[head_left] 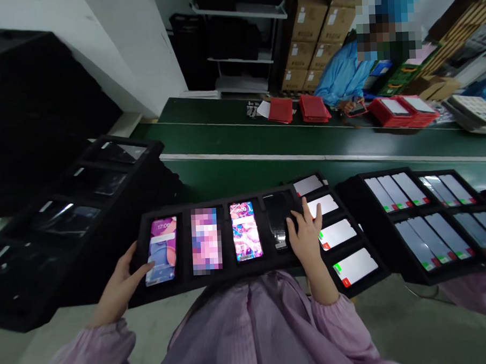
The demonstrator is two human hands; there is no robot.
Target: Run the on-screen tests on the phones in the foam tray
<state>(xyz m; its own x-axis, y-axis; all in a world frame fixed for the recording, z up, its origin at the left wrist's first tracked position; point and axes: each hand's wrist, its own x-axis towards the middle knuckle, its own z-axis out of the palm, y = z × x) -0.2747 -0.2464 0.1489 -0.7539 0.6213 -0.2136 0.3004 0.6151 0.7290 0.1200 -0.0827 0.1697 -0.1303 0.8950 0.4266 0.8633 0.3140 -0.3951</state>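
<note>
Glossy phone (277, 218), matt tray (226, 242)

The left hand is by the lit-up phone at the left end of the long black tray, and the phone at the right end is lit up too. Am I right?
Not quite: the head view shows the right-end phone is dark, not lit up. The left hand is indeed by the lit left-end phone in the long black tray.
</note>
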